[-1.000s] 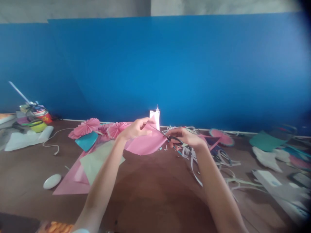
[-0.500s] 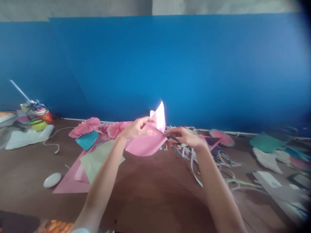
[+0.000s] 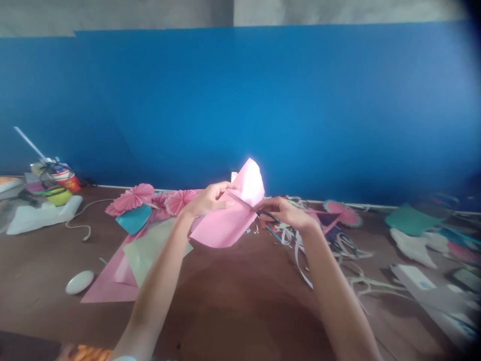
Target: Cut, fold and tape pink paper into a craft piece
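My left hand [image 3: 210, 199] pinches a folded pink paper sheet [image 3: 229, 220] and holds it up above the brown table [image 3: 240, 301]. My right hand [image 3: 287, 213] is closed on dark-handled scissors [image 3: 263, 214], whose blades run up and left into the sheet's right edge. The paper's top flap [image 3: 251, 181] stands up above both hands. Small paper bits lie on the table just under the scissors.
Pink paper fans [image 3: 135, 196], a teal piece [image 3: 133, 219] and flat pink and pale green sheets [image 3: 146, 250] lie left. A white oval object [image 3: 79, 282] sits nearer. Cups of supplies [image 3: 56, 181] stand far left. White strips [image 3: 304, 255] and paper scraps [image 3: 413, 235] clutter the right. A blue wall [image 3: 300, 110] stands behind.
The pink sheet's top flap has risen and widened above my hands as the scissors worked into it. Both hands stayed almost in place.
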The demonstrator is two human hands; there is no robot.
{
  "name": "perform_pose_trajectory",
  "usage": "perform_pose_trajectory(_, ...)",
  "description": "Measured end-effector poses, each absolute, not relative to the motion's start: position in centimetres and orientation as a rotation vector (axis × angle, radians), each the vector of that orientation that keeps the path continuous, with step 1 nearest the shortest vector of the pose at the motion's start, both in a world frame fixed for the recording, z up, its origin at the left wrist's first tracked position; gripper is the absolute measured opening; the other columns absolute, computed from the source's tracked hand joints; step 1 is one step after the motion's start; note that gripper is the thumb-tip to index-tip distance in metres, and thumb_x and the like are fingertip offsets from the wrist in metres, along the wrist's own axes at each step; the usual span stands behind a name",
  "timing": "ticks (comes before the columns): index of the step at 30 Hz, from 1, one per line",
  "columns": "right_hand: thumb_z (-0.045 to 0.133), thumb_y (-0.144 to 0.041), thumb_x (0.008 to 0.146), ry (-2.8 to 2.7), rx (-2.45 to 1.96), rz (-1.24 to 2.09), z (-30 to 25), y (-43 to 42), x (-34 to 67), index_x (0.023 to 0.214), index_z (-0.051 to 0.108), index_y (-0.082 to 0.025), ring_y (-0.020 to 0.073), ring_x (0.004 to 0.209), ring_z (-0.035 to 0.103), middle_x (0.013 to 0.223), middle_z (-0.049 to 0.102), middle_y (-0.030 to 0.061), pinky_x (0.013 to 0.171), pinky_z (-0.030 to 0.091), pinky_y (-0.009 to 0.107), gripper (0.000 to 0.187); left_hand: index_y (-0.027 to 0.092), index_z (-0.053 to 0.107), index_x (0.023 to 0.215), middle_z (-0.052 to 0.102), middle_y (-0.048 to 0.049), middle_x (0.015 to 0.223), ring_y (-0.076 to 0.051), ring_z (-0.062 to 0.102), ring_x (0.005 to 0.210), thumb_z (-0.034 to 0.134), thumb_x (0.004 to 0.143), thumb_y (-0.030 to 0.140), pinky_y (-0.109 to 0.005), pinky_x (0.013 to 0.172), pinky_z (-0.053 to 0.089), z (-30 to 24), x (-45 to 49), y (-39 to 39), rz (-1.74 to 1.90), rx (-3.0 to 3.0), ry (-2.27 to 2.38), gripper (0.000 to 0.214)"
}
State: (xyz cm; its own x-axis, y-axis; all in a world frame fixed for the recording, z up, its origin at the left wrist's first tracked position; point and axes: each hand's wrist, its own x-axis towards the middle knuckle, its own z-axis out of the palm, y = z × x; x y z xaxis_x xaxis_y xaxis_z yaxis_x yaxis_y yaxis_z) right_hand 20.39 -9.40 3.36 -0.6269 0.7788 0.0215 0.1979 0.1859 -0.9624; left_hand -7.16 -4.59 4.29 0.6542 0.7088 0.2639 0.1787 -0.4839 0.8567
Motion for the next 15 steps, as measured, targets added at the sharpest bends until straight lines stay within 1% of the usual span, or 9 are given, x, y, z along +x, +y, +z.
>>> perform_pose_trajectory(4, 0.066, -0.041, 0.085, -1.929, -0.888, 1.463, 3.11, -9.33, 20.22, 0.113, 0.064, -0.012, 0.0107, 0.049, 0.06, 0.072, 0.072, 0.0057, 0.041, 0.04, 0.02, 0.041, 0.013, 0.052, 0.131, 0.058, -0.0163, 0.132, -0.024, 0.06, 0.111, 0.07, 0.079, 0.034, -0.032, 0.085, 0.05, 4.39, -7.3, -4.58, 0.778, 1.992, 0.686, 0.059)
perform_pose_trajectory(8, 0.067, -0.043, 0.084, -1.883, -0.906, 1.504, 2.8, -9.3, 19.92, 0.115, 0.063, -0.012, 0.0117, 0.051, 0.062, 0.073, 0.071, 0.0051, 0.044, 0.044, 0.021, 0.043, 0.014, 0.052, 0.133, 0.057, -0.0165, 0.134, -0.025, 0.059, 0.114, 0.069, 0.08, 0.036, -0.032, 0.086, 0.05, 4.58, -7.52, -4.61, 0.748, 1.999, 0.693, 0.06)
perform_pose_trajectory(15, 0.067, -0.04, 0.084, -1.856, -0.918, 1.504, 2.92, -9.47, 19.6, 0.109, 0.065, -0.013, 0.0117, 0.052, 0.062, 0.071, 0.07, 0.0045, 0.045, 0.045, 0.021, 0.037, 0.013, 0.052, 0.132, 0.057, -0.0169, 0.135, -0.028, 0.059, 0.117, 0.071, 0.078, 0.04, -0.034, 0.091, 0.049, 4.73, -7.56, -4.64, 0.745, 1.971, 0.721, 0.063)
